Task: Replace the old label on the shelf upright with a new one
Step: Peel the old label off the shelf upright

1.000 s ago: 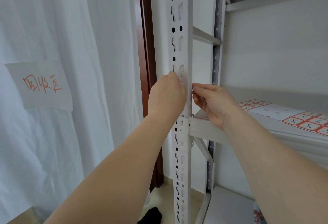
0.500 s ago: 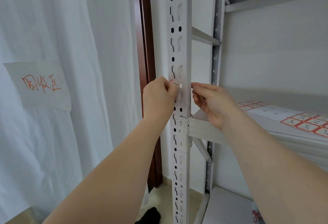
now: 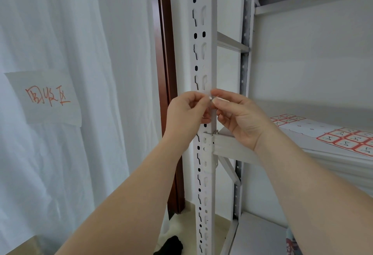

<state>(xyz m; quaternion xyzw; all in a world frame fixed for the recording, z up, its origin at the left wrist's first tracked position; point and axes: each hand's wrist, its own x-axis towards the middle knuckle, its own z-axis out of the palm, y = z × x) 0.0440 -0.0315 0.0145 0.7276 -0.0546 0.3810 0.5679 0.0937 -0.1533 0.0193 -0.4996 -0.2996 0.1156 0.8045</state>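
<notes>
The shelf upright (image 3: 203, 52) runs from top to bottom through the centre of the frame, a white post punched with slots. At the right edge, the shelf (image 3: 333, 161) carries a label sheet (image 3: 347, 139) of red-bordered labels, with some cells bare. The left hand (image 3: 186, 113) and right hand (image 3: 239, 113) meet in front of the upright at mid-frame, just above the beam joint. Each grip is narrow: thumb and forefinger of both hands pinch the label (image 3: 207, 93), a small pale slip at the fingertips. Whether it is attached to the post cannot be told, and its printed face is not visible.

Procedure, as judged: the step in hand appears to be removal of the old label.
1. Peel slowly at a low angle along the post, so the slip comes away whole and leaves no residue.
2. Keep the slip from folding onto itself or clinging to the fingers.
3. Confirm the metal face is clean before taking a replacement from the sheet.
4. Seat the new one between the slots, not over them
</notes>
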